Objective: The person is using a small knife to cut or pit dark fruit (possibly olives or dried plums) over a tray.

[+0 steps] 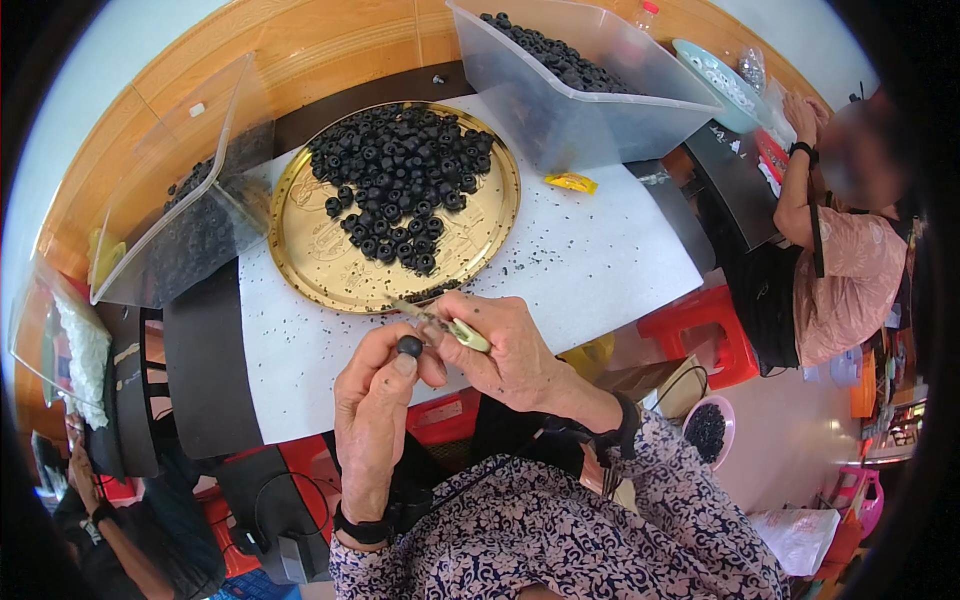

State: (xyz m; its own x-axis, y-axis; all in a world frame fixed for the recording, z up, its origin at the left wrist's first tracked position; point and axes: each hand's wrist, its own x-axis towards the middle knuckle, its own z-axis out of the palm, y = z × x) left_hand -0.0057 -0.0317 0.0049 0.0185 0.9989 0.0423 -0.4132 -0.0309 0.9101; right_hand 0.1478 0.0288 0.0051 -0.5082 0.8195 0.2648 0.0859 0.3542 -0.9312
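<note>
1. Black and rounded, one small piece (409, 346) sits at the centre of the frame, below the near rim of a gold tray (303, 240), where we see it held over the front of a table (205, 360) spread with a white sheet (620, 240).
2. Thumb and fingers of the left hand (370, 405) pinch the piece, with almost no gap left between them; the right hand (505, 345) is curled around the pale green handle of a slim-bladed tool (468, 336).
3. We judge the piece light, firm, perhaps slightly rubbery, and unlikely to break, though smooth and round enough to roll. Our preferred hold is across its widest sides, between thumb and fingertip.
4. Nearly as long as wide, the piece shows us no clear long axis. Holes show in many loose black pieces (385, 195) heaped on the tray; which way the held one's opening faces, we cannot tell.
5. Slanting from lower right to upper left, the tool points its thin tip toward the tray's near rim. We expect it to be light and stiff, best gripped by its handle; whether the blade touches the piece is unclear.
</note>
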